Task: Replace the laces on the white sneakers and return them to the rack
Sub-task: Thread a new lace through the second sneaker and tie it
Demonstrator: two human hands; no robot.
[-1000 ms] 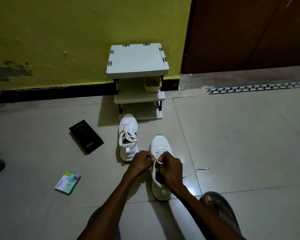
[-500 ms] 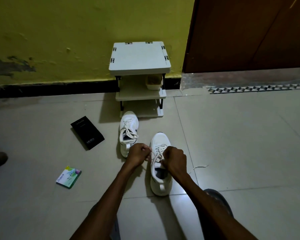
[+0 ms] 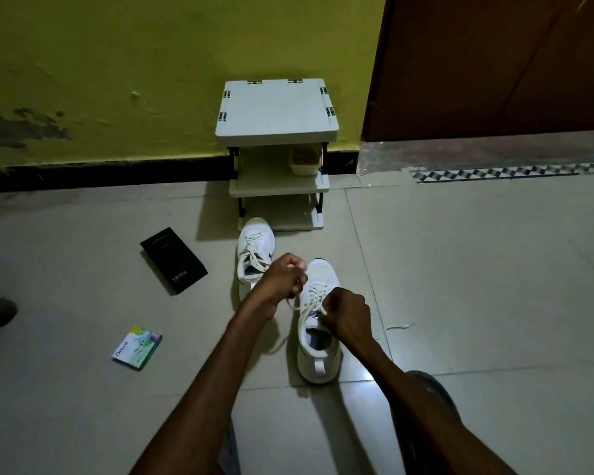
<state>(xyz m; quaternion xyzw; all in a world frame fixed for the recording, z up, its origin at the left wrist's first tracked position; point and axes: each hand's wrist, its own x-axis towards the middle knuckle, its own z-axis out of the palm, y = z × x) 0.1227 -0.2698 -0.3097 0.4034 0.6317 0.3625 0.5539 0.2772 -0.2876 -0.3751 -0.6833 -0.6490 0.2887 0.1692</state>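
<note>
Both hands, left (image 3: 283, 281) and right (image 3: 345, 311), pinch lace (image 3: 314, 296) ends over near sneaker (image 3: 318, 323); lacing step, next a snug knot.

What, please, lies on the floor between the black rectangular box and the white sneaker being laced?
The other white sneaker, toe toward the pale grey rack; the left hand, pinching the lace, partly covers its heel end. Head view.
</note>
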